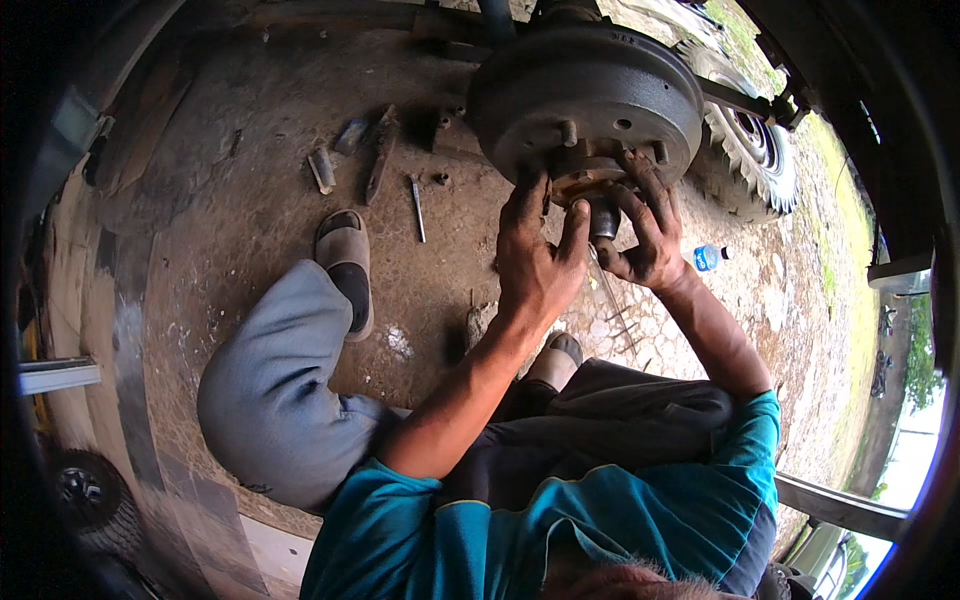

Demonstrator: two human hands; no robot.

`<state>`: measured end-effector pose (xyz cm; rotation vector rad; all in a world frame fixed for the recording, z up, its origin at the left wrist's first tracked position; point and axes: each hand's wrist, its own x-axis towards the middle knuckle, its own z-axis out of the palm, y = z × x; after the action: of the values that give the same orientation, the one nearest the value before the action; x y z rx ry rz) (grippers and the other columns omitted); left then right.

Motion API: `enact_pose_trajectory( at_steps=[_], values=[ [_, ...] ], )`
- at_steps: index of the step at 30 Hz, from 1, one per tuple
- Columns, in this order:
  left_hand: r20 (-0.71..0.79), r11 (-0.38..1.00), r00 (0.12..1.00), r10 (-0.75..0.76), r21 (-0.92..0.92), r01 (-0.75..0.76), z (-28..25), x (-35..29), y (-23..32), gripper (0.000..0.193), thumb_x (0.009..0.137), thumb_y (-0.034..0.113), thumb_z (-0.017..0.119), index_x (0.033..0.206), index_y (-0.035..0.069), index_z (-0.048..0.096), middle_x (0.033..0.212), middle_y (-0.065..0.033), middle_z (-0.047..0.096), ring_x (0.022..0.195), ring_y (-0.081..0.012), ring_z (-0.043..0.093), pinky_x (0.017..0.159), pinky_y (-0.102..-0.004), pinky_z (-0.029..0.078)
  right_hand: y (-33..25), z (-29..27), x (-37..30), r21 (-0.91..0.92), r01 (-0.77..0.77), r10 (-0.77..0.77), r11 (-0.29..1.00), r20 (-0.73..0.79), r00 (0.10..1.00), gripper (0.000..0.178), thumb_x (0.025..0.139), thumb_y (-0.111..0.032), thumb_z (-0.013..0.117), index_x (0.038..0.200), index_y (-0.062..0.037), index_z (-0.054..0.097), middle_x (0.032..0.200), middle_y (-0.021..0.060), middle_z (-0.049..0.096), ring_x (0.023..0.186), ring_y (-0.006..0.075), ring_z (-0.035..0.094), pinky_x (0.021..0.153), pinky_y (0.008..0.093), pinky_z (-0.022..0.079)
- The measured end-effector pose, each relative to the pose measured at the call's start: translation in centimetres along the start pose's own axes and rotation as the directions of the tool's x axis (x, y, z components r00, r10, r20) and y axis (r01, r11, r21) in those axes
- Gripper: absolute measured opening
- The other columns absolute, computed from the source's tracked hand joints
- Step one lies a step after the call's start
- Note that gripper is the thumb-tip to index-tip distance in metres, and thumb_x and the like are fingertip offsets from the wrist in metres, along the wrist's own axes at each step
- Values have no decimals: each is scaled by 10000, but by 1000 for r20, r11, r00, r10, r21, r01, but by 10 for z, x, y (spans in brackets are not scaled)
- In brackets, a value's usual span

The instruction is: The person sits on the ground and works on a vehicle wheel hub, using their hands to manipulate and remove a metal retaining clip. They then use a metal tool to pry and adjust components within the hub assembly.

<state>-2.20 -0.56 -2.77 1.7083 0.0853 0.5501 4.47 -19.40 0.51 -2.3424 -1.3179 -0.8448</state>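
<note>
A dark, round brake drum [585, 100] hangs in front of me, with wheel studs sticking out of its face. At its centre sits a rusty wheel hub [583, 180], from which a dark, shiny cylindrical end [604, 216] points toward me. My left hand [535, 255] grips the hub's left side, its fingers up against the drum face and its thumb by the cylindrical end. On the other side my right hand [650, 235] curls its fingers round the hub, with the thumb below the cylindrical end. Both hands are darkened with grease, and some fingertips are hidden.
On the dirt floor to the left lie a thin metal rod-like tool [417, 210], a flat rusty bar [382, 155] and a small cylinder [322, 170]. A large tyre [745, 150] stands to the right of the drum. A blue-labelled bottle [708, 258] lies near my right forearm.
</note>
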Motion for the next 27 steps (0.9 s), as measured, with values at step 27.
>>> enact_pose_trajectory(
  at_steps=[27],
  values=[
    [39,961,997,-62,-266,71,-6,9,2,504,1099,248,635,1452,-109,594,1391,-318,657,1305,-416,653,1124,-459,510,4,4,0,18,7,-7,1000,-21,1000,616,821,-358,837,1304,1,710,1503,324,581,1356,525,602,1187,634,439]
  ],
)
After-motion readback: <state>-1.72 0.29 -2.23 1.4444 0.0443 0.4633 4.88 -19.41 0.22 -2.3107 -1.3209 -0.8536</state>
